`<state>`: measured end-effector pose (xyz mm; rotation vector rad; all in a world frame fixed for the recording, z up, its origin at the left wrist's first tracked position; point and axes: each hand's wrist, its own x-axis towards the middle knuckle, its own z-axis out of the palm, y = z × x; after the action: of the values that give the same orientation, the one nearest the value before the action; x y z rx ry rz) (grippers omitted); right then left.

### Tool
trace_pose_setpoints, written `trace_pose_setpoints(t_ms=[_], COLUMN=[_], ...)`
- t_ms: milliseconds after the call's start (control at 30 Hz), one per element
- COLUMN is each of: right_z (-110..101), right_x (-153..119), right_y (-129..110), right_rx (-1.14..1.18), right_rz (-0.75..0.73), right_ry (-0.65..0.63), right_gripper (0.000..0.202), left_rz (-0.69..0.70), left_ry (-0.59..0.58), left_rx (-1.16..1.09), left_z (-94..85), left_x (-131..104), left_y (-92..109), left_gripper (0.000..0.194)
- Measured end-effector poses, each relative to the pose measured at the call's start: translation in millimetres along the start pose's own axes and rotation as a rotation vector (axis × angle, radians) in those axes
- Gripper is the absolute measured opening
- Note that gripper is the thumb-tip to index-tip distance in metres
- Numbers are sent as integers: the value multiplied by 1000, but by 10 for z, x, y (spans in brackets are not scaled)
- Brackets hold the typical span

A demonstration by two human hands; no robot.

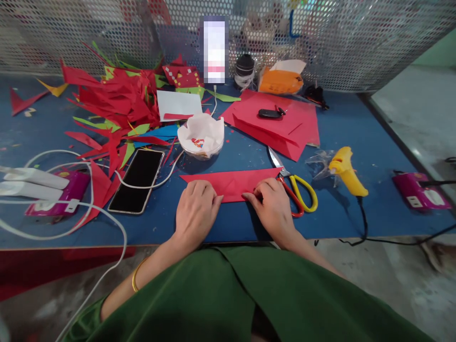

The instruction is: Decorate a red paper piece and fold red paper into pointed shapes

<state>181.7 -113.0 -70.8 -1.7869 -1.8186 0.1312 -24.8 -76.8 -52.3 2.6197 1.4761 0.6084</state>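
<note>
A long strip of red paper (235, 185) lies in front of me near the table's front edge, its left end running to a slanted point. My left hand (196, 209) is closed on the strip's lower left part, thumb and curled fingers at its edge. On the right part, my right hand (271, 206) pinches the same edge with bent fingers. Just beyond my right hand rest scissors (301, 192) with one red and one yellow handle, blades pointing away and partly behind the strip's right end.
A yellow glue gun (347, 171) and a purple power strip (420, 192) sit at right. Red sheets (278, 128) carry a black cutter-like object (271, 113). A paper-lined bowl (203, 147), a dark phone (137, 180), white cables (107, 216) and heaped scraps (124, 97) occupy the left and middle.
</note>
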Motion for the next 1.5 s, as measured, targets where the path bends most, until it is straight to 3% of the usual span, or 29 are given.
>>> trace_pose_setpoints(t_ms=[367,533,600,767,900,967,1033,1133,1200,1333,1500], right_z=[10,16,20,-2,-158,-242,-274,-197,-111,-60,-236], right_x=[6,-3,-6,-1,-26,-74,-145,-262,-325,-401,-387], right_y=[17,26,15,-22,20,35,16,-62,-102,-71,51], right_rx=[-35,-53,-62,-148,-255,-232,-169,-77,-72,-171,-318], right_rz=[-11,-56,-65,-66,-71,-119,-250,-499,-571,-559,-596], right_ry=[-13,7,7,21,183,239,182,-42,-137,-142,-74], right_gripper=[35,35,36,30,14,22,33,46,50,50,40], left_rz=[-1,416,500,438,435,440,438,448,460,422,312], left_ry=[18,-1,-48,-139,-138,-141,-152,-159,-156,-126,-34], left_rx=[71,6,1,34,58,72,78,93,103,104,146], left_z=[-16,-1,-2,-35,-54,-53,-46,-34,-33,-69,-167], left_x=[-15,-52,-82,-150,-164,-162,-161,-159,-159,-191,-374], left_y=[42,32,47,105,119,118,118,124,130,110,-37], left_gripper=[11,36,36,42,46,47,46,43,43,43,40])
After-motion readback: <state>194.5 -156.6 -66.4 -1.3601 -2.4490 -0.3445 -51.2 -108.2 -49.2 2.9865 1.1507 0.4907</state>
